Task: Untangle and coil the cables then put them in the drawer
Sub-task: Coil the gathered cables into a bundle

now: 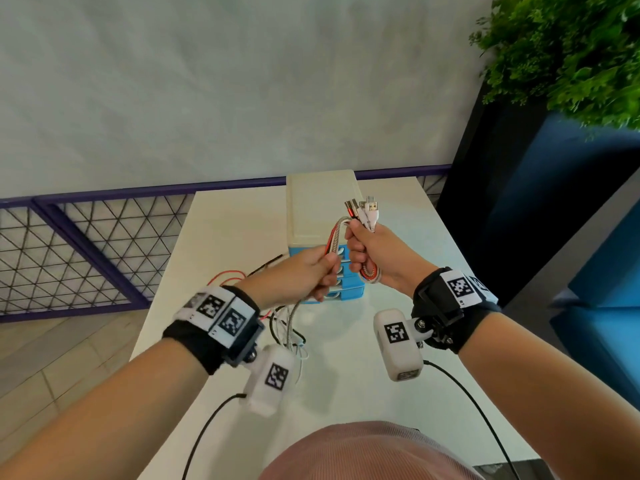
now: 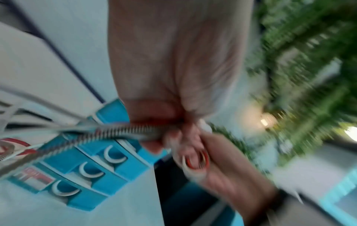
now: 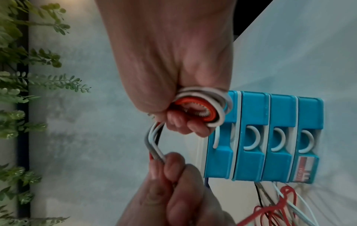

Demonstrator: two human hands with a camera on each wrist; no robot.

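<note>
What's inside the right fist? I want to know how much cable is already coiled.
The right hand grips a small coil of cables, white loops around red. USB plugs stick out above. The fingers hide the turn count.

A white table (image 1: 346, 341) is set against a pale grey wall (image 1: 207, 81). To the left, a purple-framed mesh railing (image 1: 69, 244) is seen above a tiled floor (image 1: 52, 358). At the upper right, a leafy green plant (image 1: 571, 46) is held in a dark planter (image 1: 485, 220), with blue seating (image 1: 606, 306), possibly a sofa, beside it.
</note>
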